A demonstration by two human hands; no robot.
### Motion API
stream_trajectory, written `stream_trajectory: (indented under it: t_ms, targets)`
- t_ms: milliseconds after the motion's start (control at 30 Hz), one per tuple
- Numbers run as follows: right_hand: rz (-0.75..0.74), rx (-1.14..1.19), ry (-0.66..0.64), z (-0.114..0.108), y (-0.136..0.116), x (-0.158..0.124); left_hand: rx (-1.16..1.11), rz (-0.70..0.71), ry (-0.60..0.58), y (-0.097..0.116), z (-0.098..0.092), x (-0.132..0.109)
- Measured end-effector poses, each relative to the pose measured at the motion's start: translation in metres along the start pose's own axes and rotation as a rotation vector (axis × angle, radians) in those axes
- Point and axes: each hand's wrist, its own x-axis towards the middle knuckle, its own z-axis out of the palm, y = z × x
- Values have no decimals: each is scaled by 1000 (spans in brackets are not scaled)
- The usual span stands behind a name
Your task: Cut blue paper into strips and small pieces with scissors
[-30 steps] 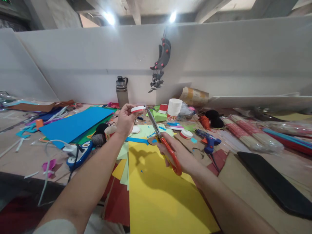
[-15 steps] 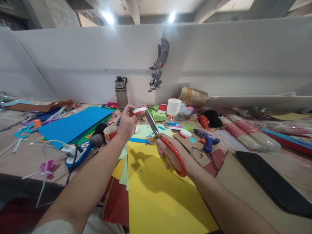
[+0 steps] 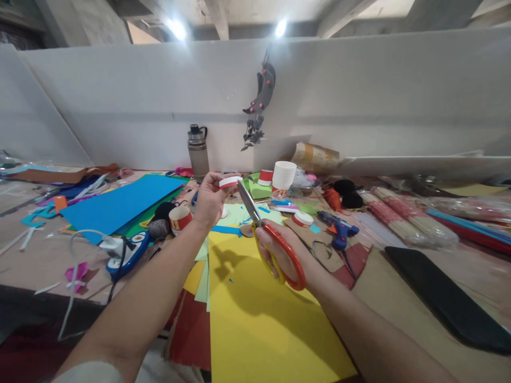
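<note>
My left hand point(image 3: 210, 201) pinches a shallow white and red paper cup piece point(image 3: 230, 182) above the table. Scissors point(image 3: 250, 206) with red and yellow handles are in my right hand point(image 3: 284, 247), their blades angled up to the left. The blade tips meet the right edge of the cup piece. Beneath both hands lies a large yellow sheet point(image 3: 271, 335), with light green paper point(image 3: 239, 211) and a blue strip point(image 3: 225, 230) at its far end.
A stack of white cups point(image 3: 284, 176) and a grey bottle point(image 3: 198, 150) stand at the back. On the right are a blue glue gun point(image 3: 340, 230) and a black slab point(image 3: 443, 295); a power strip point(image 3: 130, 258) sits left.
</note>
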Motion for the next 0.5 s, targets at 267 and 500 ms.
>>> stream_trajectory:
  t_ms: [267,500]
  targets:
    - [9,31,36,3,-5,-1,-6,8,-5,-2,0,0]
    - [7,30,34,3,-1,1,-3,29,23,-4,2,-2]
